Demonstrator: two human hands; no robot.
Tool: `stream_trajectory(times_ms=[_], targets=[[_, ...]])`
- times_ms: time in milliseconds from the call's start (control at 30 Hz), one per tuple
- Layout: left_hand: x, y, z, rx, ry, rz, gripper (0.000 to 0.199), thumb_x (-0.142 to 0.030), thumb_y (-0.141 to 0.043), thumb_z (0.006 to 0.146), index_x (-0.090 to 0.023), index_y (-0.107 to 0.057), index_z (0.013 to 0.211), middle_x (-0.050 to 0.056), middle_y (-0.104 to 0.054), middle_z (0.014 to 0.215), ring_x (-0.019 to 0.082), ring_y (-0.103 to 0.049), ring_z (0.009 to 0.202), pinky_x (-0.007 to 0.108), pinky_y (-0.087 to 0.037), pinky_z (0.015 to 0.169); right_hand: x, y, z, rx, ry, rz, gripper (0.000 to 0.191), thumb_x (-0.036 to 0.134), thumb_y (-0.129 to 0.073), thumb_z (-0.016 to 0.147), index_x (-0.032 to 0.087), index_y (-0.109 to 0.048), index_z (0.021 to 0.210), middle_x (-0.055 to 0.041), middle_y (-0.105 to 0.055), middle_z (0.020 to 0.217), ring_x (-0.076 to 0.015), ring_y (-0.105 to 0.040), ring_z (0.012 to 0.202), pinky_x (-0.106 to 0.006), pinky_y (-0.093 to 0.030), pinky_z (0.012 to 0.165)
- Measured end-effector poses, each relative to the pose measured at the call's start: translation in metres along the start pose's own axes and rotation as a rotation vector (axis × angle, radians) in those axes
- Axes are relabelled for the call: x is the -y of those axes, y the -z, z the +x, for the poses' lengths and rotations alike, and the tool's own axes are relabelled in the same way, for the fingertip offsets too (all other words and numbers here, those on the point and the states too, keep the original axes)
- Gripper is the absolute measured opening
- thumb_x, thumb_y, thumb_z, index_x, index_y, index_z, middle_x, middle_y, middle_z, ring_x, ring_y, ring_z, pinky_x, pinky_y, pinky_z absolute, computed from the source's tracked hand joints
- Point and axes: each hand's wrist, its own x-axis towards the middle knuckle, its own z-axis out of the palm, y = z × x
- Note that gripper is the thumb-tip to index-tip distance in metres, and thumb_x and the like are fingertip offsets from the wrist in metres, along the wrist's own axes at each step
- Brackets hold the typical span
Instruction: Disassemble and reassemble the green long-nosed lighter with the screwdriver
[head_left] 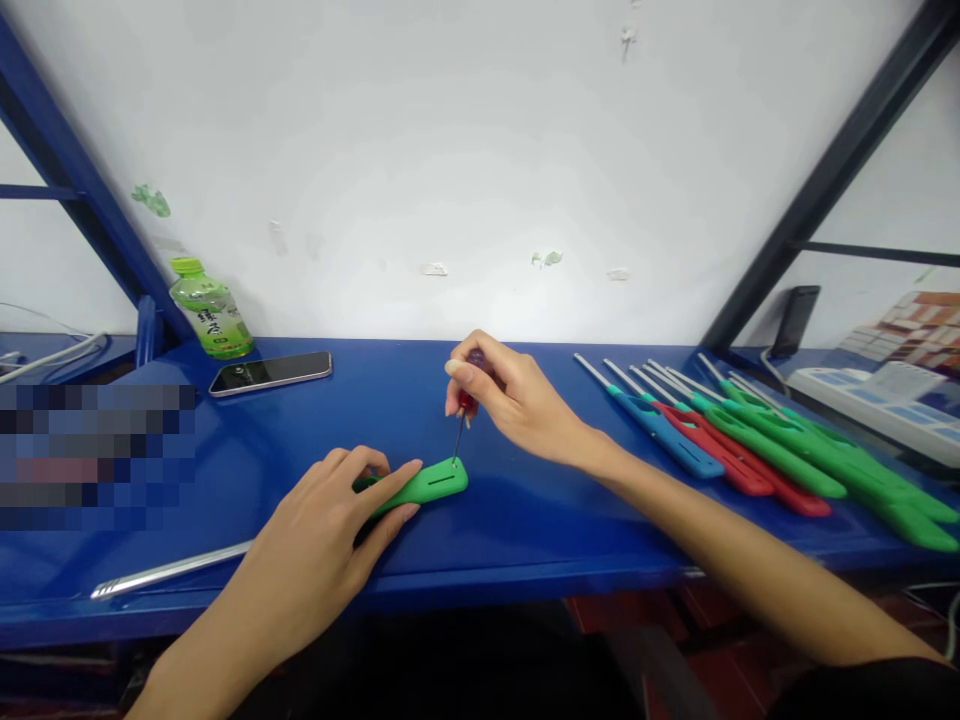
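My left hand [330,520] is closed around a green long-neck lighter [435,483], pressing it to the blue table. The lighter's silver tube sticks out to the left from under my hand, and its handle end points right. Above that end, my right hand [506,390] grips a screwdriver [460,430] by its dark red handle, which my fingers partly cover. The thin shaft runs down, slightly tilted, and its tip meets a small hole near the end of the green handle. Whether a screw sits in the hole, I cannot tell.
To the right lie a blue lighter [667,435], red lighters [720,450] and several green lighters [832,455]. A phone [271,373] lies at the back left beside a green-labelled bottle [212,310]. The white wall [480,150] rises behind the blue table [525,540].
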Motion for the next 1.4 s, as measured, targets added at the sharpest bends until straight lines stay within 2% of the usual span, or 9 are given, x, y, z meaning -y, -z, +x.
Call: stream_trajectory(times_ms=[200, 367, 500, 733, 933, 1100, 1267, 1367, 1400], targets=[[0.000, 0.000, -0.001, -0.002, -0.008, 0.005, 0.049, -0.055, -0.044, 0.116, -0.029, -0.072, 0.146, 0.009, -0.070, 0.118, 0.030, -0.063, 0.104, 0.046, -0.054, 0.090, 0.003, -0.002, -0.004, 0.006, 0.066, -0.052, 0.021, 0.044, -0.070, 0.107, 0.025, -0.064, 0.115, 0.0048, -0.070, 0.080, -0.0128, -0.067, 0.071, -0.027, -0.053, 0.069], [-0.001, 0.000, 0.000, -0.013, -0.003, 0.003, 0.048, -0.055, -0.044, 0.115, -0.030, -0.073, 0.144, 0.009, -0.070, 0.117, 0.029, -0.064, 0.102, 0.045, -0.055, 0.090, 0.001, -0.004, -0.006, -0.019, 0.127, -0.144, 0.027, 0.041, -0.074, 0.105, 0.028, -0.070, 0.128, 0.0021, -0.073, 0.095, -0.0138, -0.067, 0.076, -0.029, -0.057, 0.077], [0.000, 0.000, -0.001, -0.010, 0.005, -0.001, 0.047, -0.055, -0.045, 0.115, -0.031, -0.073, 0.145, 0.008, -0.070, 0.117, 0.029, -0.064, 0.102, 0.046, -0.055, 0.091, 0.004, -0.003, -0.006, -0.016, 0.132, -0.171, 0.028, 0.039, -0.073, 0.105, 0.029, -0.071, 0.132, 0.0019, -0.071, 0.094, -0.0151, -0.067, 0.076, -0.032, -0.058, 0.079], [-0.002, 0.002, 0.000, 0.007, 0.007, -0.003, 0.050, -0.056, -0.043, 0.116, -0.029, -0.072, 0.146, 0.009, -0.070, 0.119, 0.030, -0.064, 0.103, 0.047, -0.055, 0.090, 0.015, 0.002, -0.008, 0.102, 0.084, -0.151, 0.037, 0.032, -0.044, 0.117, 0.025, -0.060, 0.150, -0.0011, -0.069, 0.094, -0.0167, -0.065, 0.087, -0.032, -0.055, 0.081], [-0.001, 0.001, -0.001, -0.014, -0.004, 0.007, 0.048, -0.056, -0.044, 0.115, -0.030, -0.073, 0.144, 0.009, -0.070, 0.119, 0.030, -0.065, 0.104, 0.045, -0.055, 0.091, 0.011, 0.003, -0.005, 0.053, 0.091, -0.137, 0.030, 0.031, -0.052, 0.114, 0.025, -0.064, 0.141, 0.0015, -0.068, 0.089, -0.0151, -0.066, 0.080, -0.031, -0.056, 0.079], [-0.001, -0.001, -0.001, -0.011, -0.002, 0.007, 0.048, -0.055, -0.044, 0.116, -0.031, -0.072, 0.145, 0.009, -0.070, 0.119, 0.030, -0.064, 0.104, 0.046, -0.054, 0.091, 0.008, -0.001, -0.004, -0.033, 0.085, -0.100, 0.016, 0.035, -0.074, 0.104, 0.026, -0.075, 0.116, 0.0002, -0.074, 0.100, -0.0148, -0.070, 0.085, -0.030, -0.058, 0.079], [0.000, 0.000, 0.000, -0.001, -0.001, 0.007, 0.047, -0.055, -0.045, 0.116, -0.031, -0.070, 0.147, 0.009, -0.070, 0.121, 0.030, -0.064, 0.105, 0.046, -0.054, 0.091, 0.009, -0.004, -0.006, -0.131, 0.194, -0.086, 0.023, 0.032, -0.091, 0.090, 0.027, -0.081, 0.110, 0.0022, -0.079, 0.096, -0.0140, -0.069, 0.079, -0.029, -0.059, 0.077], [0.000, 0.000, -0.001, -0.001, 0.003, 0.006, 0.048, -0.055, -0.045, 0.115, -0.030, -0.071, 0.147, 0.009, -0.069, 0.120, 0.030, -0.064, 0.106, 0.047, -0.054, 0.090, 0.015, -0.001, -0.008, -0.057, 0.172, -0.091, 0.014, 0.033, -0.078, 0.102, 0.027, -0.083, 0.114, -0.0008, -0.083, 0.109, -0.0159, -0.074, 0.089, -0.032, -0.061, 0.086], [0.000, 0.000, -0.001, -0.002, 0.003, 0.004, 0.047, -0.055, -0.045, 0.115, -0.030, -0.071, 0.146, 0.009, -0.069, 0.120, 0.030, -0.064, 0.105, 0.047, -0.054, 0.090, 0.016, 0.000, -0.008, -0.021, 0.150, -0.064, 0.019, 0.033, -0.070, 0.107, 0.027, -0.083, 0.120, -0.0020, -0.084, 0.113, -0.0167, -0.075, 0.094, -0.033, -0.061, 0.089]])
